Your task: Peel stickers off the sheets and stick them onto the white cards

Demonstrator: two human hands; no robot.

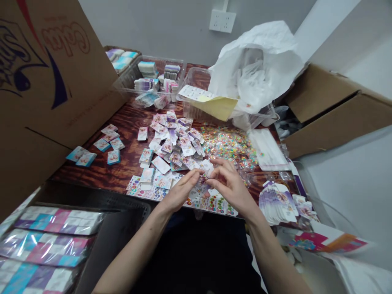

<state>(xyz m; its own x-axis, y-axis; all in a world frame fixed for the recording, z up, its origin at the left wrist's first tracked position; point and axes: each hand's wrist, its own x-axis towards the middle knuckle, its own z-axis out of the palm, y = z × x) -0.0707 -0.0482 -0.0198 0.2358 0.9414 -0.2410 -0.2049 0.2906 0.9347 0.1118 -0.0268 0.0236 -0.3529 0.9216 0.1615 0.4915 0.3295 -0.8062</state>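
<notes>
My left hand (183, 188) and my right hand (229, 182) meet over the table's front edge, fingers bent and closed around a small printed card box (203, 178), mostly hidden by the fingers. Just beyond them lies a heap of small printed card boxes (174, 141) in purple, pink and blue. Under the hands, sticker sheets (219, 204) with coloured round prints run along the edge. Clear packets with tiny bright-coloured pieces (229, 145) are piled behind my right hand. A fanned stack of flat printed cards (277, 202) lies to its right.
A big cardboard carton (58, 81) stands at left. Behind the heap are a clear tray (122, 83) of stacked small boxes and another clear tray (196, 110) with a white bag (257, 61). Wrapped packs (45, 245) fill the lower left. An open carton (330, 106) stands right.
</notes>
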